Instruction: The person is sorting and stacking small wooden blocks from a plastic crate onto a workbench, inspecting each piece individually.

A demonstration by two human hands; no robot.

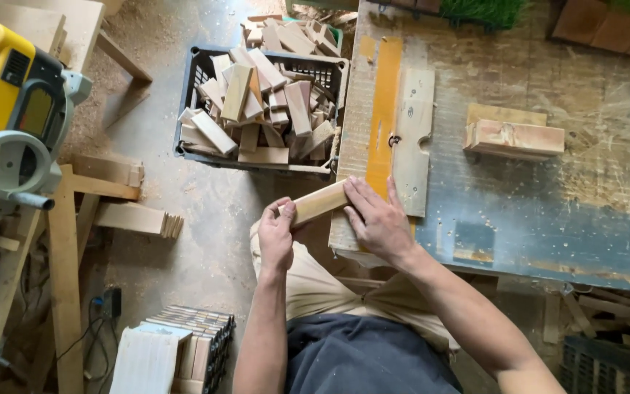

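Both hands grip a pale wooden block (320, 201): left hand (276, 237) pinches its end, right hand (378, 219) lies fingers-spread over the other. Behind stands a black crate (192, 80) of offcuts; a yellow machine (9, 102) sits far left, stacked blocks (515, 137) on the worn bench (548, 233).

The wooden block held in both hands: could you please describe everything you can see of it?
The wooden block is a short, pale, rectangular piece of light, bare wood with a smooth long face. It lies tilted, its right end higher, at the near left edge of the worn workbench. The left hand pinches its lower left end; the right hand lies over its right end, hiding that part.
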